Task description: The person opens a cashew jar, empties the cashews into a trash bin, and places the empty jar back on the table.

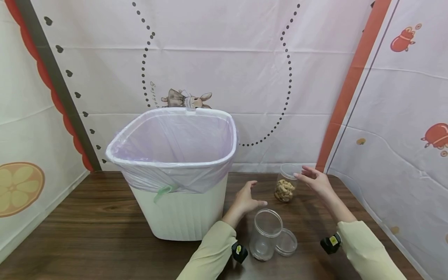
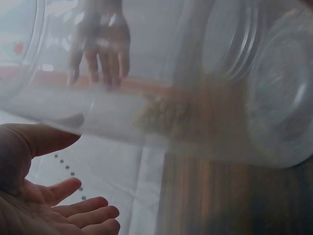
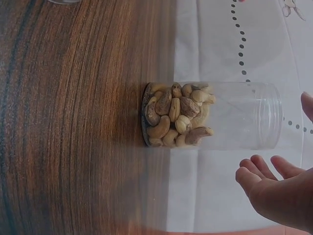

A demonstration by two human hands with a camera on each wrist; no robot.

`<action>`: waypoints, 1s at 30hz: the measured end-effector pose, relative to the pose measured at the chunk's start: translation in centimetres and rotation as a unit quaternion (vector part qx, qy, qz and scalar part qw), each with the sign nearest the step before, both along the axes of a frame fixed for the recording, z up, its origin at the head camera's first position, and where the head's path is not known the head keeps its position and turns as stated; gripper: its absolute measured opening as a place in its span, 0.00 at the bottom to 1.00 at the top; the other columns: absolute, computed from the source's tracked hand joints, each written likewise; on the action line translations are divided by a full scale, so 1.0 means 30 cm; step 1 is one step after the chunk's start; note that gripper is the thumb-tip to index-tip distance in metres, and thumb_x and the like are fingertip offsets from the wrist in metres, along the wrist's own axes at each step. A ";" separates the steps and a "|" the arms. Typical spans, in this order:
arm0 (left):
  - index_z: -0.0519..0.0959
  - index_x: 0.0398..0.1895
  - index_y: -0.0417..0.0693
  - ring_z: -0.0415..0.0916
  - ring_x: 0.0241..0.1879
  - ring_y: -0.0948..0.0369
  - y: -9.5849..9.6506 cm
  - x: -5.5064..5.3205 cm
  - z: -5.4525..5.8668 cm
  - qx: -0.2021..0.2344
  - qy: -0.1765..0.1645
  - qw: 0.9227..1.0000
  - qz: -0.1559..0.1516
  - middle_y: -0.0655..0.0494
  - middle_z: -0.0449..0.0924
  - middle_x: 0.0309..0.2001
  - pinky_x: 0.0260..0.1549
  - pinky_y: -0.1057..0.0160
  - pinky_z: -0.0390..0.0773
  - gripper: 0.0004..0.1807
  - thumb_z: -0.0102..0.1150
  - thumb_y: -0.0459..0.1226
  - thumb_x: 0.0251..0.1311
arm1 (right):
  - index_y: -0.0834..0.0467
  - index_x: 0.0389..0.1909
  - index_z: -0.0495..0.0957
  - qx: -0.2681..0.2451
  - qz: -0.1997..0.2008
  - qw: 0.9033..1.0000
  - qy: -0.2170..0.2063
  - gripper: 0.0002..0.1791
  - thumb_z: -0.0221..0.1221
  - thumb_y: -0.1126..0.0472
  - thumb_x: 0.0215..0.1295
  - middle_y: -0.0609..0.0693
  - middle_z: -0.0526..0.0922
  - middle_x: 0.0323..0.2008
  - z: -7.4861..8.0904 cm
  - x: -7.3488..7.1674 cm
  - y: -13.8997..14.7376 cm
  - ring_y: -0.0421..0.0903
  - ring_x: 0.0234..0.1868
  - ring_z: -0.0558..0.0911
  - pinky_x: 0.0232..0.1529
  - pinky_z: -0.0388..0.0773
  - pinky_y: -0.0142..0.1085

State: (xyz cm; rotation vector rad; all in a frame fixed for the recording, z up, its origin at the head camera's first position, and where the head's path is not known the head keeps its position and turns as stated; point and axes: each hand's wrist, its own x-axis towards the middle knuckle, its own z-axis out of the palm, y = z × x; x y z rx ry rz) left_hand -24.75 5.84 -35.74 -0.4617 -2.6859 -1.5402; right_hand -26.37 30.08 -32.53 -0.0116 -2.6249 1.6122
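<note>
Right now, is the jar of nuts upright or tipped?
Upright: the jar of nuts stands base-down on the table, nuts settled at the bottom.

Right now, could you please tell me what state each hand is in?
Left hand: open, holding nothing.
Right hand: open, holding nothing, close to the jar of nuts.
</note>
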 end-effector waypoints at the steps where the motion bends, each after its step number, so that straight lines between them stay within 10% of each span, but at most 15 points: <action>1: 0.66 0.58 0.40 0.66 0.55 0.43 0.000 -0.008 0.002 0.001 0.001 1.000 0.004 0.40 0.69 0.56 0.52 0.49 0.67 0.37 0.71 0.34 0.40 | 0.67 0.67 0.49 0.002 0.001 1.000 0.000 0.42 0.55 0.48 0.61 0.69 0.57 0.64 0.000 -0.003 0.000 0.61 0.64 0.59 0.60 0.61 0.51; 30: 0.66 0.62 0.56 0.65 0.58 0.48 0.060 -0.166 -0.020 -0.143 0.025 0.989 0.020 0.48 0.69 0.59 0.56 0.52 0.65 0.48 0.76 0.36 0.30 | 0.63 0.69 0.48 0.005 -0.004 1.000 -0.023 0.47 0.61 0.49 0.56 0.70 0.57 0.63 -0.012 -0.045 -0.026 0.60 0.64 0.58 0.60 0.59 0.52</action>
